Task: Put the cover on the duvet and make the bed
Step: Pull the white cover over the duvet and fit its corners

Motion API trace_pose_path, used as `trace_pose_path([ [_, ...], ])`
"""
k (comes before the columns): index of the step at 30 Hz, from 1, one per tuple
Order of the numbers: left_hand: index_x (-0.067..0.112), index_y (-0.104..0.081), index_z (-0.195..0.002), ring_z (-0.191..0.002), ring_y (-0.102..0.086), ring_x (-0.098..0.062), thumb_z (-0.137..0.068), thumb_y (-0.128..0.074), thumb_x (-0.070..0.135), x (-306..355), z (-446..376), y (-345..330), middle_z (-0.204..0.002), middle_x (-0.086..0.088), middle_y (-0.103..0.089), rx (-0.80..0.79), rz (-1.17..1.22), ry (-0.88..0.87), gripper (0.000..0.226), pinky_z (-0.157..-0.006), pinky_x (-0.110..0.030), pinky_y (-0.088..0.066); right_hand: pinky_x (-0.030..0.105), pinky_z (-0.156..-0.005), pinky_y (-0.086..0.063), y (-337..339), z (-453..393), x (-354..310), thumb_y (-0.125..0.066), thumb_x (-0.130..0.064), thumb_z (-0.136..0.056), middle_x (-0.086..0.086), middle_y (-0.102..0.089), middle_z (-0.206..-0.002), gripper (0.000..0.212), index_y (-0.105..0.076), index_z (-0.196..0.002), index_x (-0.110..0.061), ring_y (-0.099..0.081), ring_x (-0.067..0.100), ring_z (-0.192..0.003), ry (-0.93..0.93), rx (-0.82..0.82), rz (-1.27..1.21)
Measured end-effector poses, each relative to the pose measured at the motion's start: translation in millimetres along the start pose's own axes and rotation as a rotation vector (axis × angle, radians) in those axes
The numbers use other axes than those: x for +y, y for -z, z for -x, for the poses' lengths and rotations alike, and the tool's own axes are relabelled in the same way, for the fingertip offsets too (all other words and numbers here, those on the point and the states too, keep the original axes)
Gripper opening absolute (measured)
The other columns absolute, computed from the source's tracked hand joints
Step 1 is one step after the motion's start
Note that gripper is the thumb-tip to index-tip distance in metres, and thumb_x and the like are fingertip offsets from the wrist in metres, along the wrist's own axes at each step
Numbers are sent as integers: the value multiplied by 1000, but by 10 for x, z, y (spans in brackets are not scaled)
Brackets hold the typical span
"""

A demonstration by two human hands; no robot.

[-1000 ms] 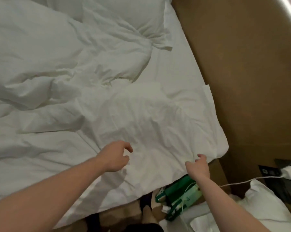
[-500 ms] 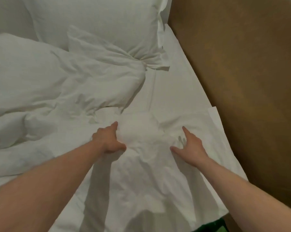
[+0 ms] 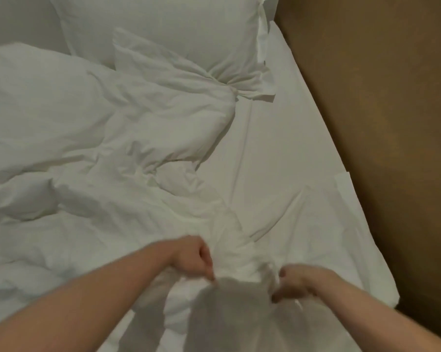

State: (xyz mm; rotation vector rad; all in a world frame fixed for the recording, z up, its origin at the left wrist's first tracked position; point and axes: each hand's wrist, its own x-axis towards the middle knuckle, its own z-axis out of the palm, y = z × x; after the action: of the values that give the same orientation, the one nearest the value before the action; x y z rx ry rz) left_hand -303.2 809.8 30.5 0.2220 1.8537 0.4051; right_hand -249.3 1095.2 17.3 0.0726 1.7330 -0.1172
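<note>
White duvet cover (image 3: 239, 250) bunched near bed's edge; crumpled white duvet (image 3: 100, 128) beyond

white matt creased cloth cover (image 3: 239, 240); smooth matt brown wall (image 3: 379, 123).

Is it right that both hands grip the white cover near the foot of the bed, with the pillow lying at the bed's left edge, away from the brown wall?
Not quite. The head view shows the pillow at the bed's right side, next to the brown wall. The rest stands: the left hand and right hand both grip the bunched white cover.
</note>
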Motion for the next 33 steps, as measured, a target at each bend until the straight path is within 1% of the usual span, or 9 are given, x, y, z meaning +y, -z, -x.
trace_pose_path([
  [2,25,-77,-88,-91,-69,-10,-78,-79,48,-89,-158,505,-90,11,-74,349,143,23,25,-85,-27,-53,30,-95,-52,555,-11,-157,-70,-52,-75,1,-68,-129,59,-66,-127,-24,-64,22,-118,30,232,-14],
  [5,22,-65,-119,-112,-60,-24,-77,-76,41,-248,-425,1174,-126,0,-58,871,135,131,48,-92,-36,-52,30,-96,-48,1206,-186,-530,-68,-39,-83,-5,-64,-129,57,-55,-137,-28,-62,17,-117,171,630,-383],
  [9,17,-37,-141,-123,-44,-37,-70,-81,56,-482,-855,1509,-143,-7,-34,973,-103,357,92,-91,-47,-49,35,-110,-41,1432,-624,-1290,-78,-47,-80,7,-43,-155,100,-24,-160,-18,-47,26,-139,315,610,-598],
  [12,20,-58,-119,-109,-58,-34,-84,-70,35,-652,-1043,1388,-119,-7,-61,991,-130,338,40,-80,-38,-46,39,-111,-42,915,-1031,-1591,-75,-49,-80,12,-38,-155,113,-4,-163,-18,-45,33,-139,261,546,-428],
  [16,18,-58,-72,-69,-60,-22,-74,-66,23,-850,-689,1099,-64,4,-61,1153,205,82,9,-58,-35,-44,36,-92,-52,279,-1114,-1551,-57,-42,-87,1,-67,-126,48,-58,-135,-34,-63,27,-118,366,621,-424],
  [19,16,-45,-59,-55,-51,-16,-69,-61,41,-1056,-84,735,-50,3,-46,1132,244,-11,32,-53,-37,-41,32,-97,-50,203,-904,-1390,-73,-43,-79,-7,-67,-128,56,-62,-133,-33,-64,18,-116,368,478,-494],
  [24,15,-31,-65,-55,-28,-5,-76,-62,46,-1598,846,47,-57,6,-28,985,323,-105,45,-54,-32,-30,40,-107,-47,894,-356,-1368,-83,-62,-71,-1,-43,-153,121,-11,-162,-28,-54,22,-128,342,514,-1283],
  [29,19,-36,-68,-57,-36,-6,-78,-66,49,-2022,1373,-237,-61,7,-40,759,169,-46,44,-57,-28,-35,30,-72,-59,1527,56,-1854,-81,-48,-81,-8,-67,-130,70,-53,-143,-32,-69,15,-108,465,501,-1512],
  [33,29,-58,-82,-81,-57,-4,-64,-62,68,-2062,1606,43,-85,16,-62,359,-129,155,43,-77,-30,-51,32,-79,-59,1199,380,-2548,-75,-16,-88,4,-77,-106,28,-72,-116,-19,-73,23,-102,547,511,-1378],
])
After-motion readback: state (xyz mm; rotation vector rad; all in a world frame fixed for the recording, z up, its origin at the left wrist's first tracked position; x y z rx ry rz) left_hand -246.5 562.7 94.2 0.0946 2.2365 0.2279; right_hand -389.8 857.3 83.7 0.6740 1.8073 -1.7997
